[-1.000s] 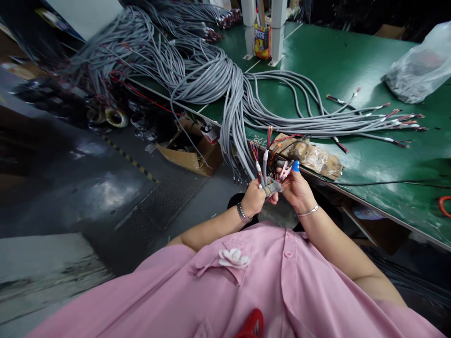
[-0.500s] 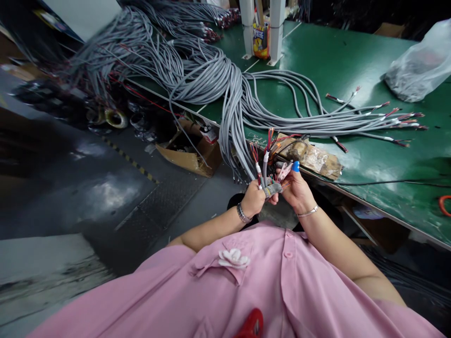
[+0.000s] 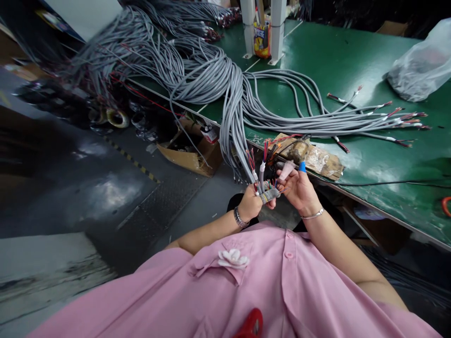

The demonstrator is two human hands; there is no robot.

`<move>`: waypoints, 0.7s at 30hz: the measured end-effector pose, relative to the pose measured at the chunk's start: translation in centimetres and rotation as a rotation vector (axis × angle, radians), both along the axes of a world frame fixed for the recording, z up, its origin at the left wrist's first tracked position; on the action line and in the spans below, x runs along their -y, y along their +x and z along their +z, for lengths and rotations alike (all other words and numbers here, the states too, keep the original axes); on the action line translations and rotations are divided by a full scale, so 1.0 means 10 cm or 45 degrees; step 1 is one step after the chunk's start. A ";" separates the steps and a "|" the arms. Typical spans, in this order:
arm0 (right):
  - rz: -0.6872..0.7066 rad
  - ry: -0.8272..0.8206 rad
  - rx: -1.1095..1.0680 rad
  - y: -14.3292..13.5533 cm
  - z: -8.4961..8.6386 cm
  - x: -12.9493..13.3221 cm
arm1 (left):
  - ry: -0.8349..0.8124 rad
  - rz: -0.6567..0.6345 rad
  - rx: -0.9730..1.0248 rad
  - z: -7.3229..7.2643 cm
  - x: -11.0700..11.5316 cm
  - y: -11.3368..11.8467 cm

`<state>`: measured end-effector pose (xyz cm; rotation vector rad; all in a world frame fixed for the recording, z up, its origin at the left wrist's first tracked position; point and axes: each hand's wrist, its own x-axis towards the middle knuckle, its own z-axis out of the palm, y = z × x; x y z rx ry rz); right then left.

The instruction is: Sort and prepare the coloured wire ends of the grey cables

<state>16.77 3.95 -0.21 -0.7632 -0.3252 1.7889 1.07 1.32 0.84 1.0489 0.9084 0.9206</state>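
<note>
The grip of the left hand [image 3: 251, 203] is closed around upright grey cable ends [image 3: 262, 174], their red and dark cores fanned out above it; a knitted grey cover [image 3: 269, 195] with a yellow band wraps one digit; thin coloured wires [image 3: 274, 184] stick out between the two hands. The right hand [image 3: 299, 190] has its thumb, capped in blue [image 3: 302, 166], raised apart from the fingers; a pale pink piece [image 3: 287, 170] lies at those fingers, and whether they pinch it or the wires I cannot tell. Just beyond the hands, a taped brown bundle [image 3: 310, 157] rests at the edge of the green tabletop [image 3: 338, 56]; behind it, grey cables [image 3: 299, 123] run to the right with stripped ends; a thick mass of cable [image 3: 204, 77] spreads left and hangs over the edge above an open cardboard box [image 3: 186, 152]; a clear plastic bag [image 3: 419, 70] sits at the far right.
</note>
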 end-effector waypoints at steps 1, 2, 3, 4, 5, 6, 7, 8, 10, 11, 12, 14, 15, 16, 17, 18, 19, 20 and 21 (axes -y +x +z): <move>-0.005 0.013 0.027 0.00 0.01 0.00 | -0.013 0.020 -0.001 0.00 0.01 0.00; -0.022 0.031 0.064 -0.01 0.02 0.00 | -0.027 0.040 -0.008 0.00 0.02 0.00; -0.044 0.051 0.105 -0.01 0.01 0.00 | -0.039 0.058 -0.016 0.00 0.02 0.01; -0.067 0.073 0.144 -0.02 0.01 0.01 | -0.045 0.073 -0.022 0.00 0.02 0.02; -0.088 0.091 0.175 -0.02 0.00 0.01 | -0.046 0.086 -0.025 0.00 0.01 0.03; -0.105 0.104 0.193 -0.03 -0.01 0.01 | -0.043 0.096 -0.026 0.00 0.01 0.04; -0.116 0.112 0.196 -0.03 -0.02 0.01 | -0.039 0.103 -0.024 0.00 0.00 0.05; -0.123 0.113 0.190 -0.04 -0.03 0.02 | -0.037 0.108 -0.019 0.00 -0.01 0.06; -0.130 0.104 0.165 -0.05 -0.05 0.01 | -0.036 0.109 -0.005 0.00 -0.02 0.08; -0.128 0.096 0.151 -0.05 -0.05 0.01 | -0.037 0.107 0.001 -0.01 -0.03 0.08; -0.123 0.084 0.137 -0.06 -0.05 0.00 | -0.039 0.103 0.004 -0.01 -0.03 0.09; -0.113 0.047 0.109 -0.07 -0.05 -0.03 | -0.043 0.098 0.009 -0.01 -0.05 0.10; -0.113 0.025 0.095 -0.08 -0.05 -0.04 | -0.046 0.099 0.014 -0.02 -0.06 0.10; -0.117 0.004 0.082 -0.08 -0.04 -0.06 | -0.050 0.103 0.021 -0.03 -0.06 0.11; -0.126 -0.014 0.073 -0.09 -0.04 -0.07 | -0.057 0.107 0.027 -0.03 -0.07 0.12; -0.138 -0.027 0.068 -0.09 -0.04 -0.08 | -0.067 0.113 0.031 -0.04 -0.07 0.13; -0.148 -0.035 0.066 -0.10 -0.04 -0.09 | -0.080 0.120 0.030 -0.05 -0.08 0.13; -0.156 -0.039 0.067 -0.11 -0.04 -0.09 | -0.092 0.126 0.025 -0.05 -0.08 0.14; -0.163 -0.041 0.068 -0.12 -0.04 -0.09 | -0.101 0.130 0.017 -0.06 -0.09 0.15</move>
